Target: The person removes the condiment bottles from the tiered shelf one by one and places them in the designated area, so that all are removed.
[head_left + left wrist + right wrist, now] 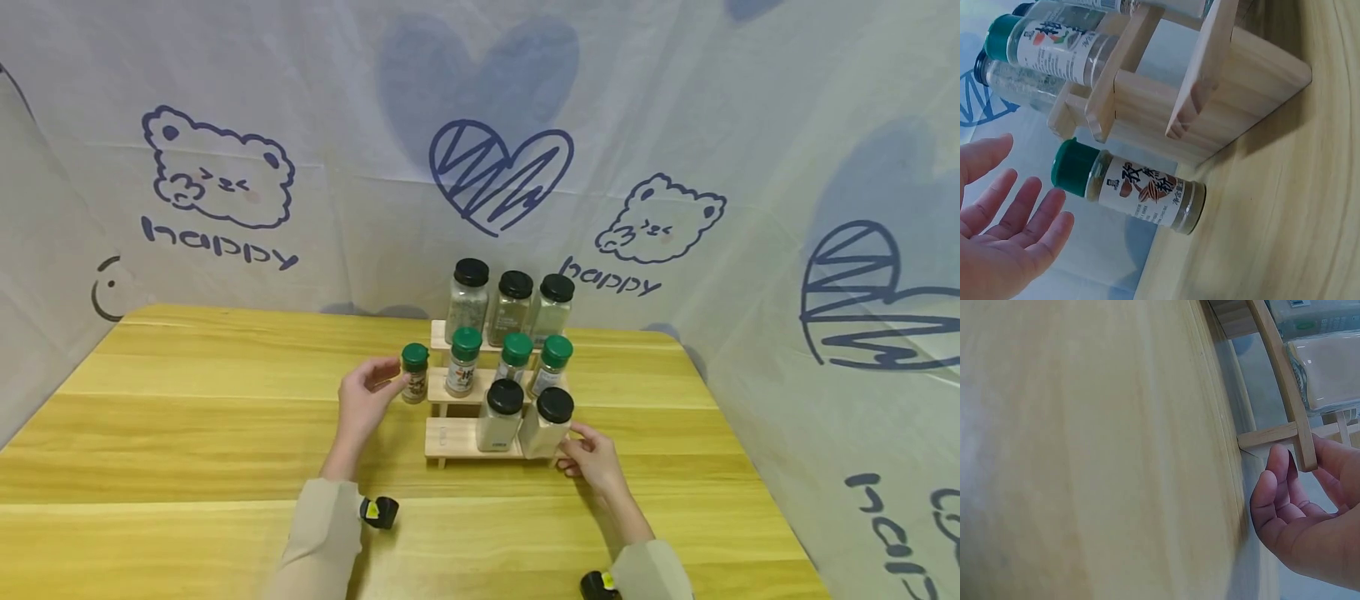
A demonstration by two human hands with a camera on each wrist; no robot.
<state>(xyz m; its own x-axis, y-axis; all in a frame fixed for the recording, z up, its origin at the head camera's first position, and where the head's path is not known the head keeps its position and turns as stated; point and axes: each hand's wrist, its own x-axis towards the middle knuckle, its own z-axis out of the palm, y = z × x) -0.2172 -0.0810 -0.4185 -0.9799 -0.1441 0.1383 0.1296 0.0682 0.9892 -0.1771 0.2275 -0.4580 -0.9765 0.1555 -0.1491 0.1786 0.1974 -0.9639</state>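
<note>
Two beige, softly creased sleeves (318,537) reach in from the lower edge, with a small black wrist device (380,512) of hard, rounded casing at the left cuff and another at the right. Beneath them spreads a smooth yellow table (225,467), its wood grain running in long streaks. The rack (453,437) is pale, unpainted wood, three stepped tiers of flat boards with squared legs. Beside its left end the loose jar (415,385) stands upright on the table, a clear round cylinder with brown contents, a ridged green cap and a paper label bearing dark Chinese characters.

Three tall black-lidded jars (467,308) fill the top tier, and three green-capped jars (462,373) line the middle one. On the right part of the bottom tier, two squarish black-lidded jars (498,427) hold pale contents; the left one hides part of the middle green-capped jar behind it. A pale cloth (360,100) with blue hearts and bear faces hangs behind.

The left hand (365,402) is just left of the loose jar, fingers spread and relaxed, apart from the glass in the left wrist view. The right hand (595,461), well apart from that jar, pinches the right end of the rack's bottom board between thumb and curled fingers
</note>
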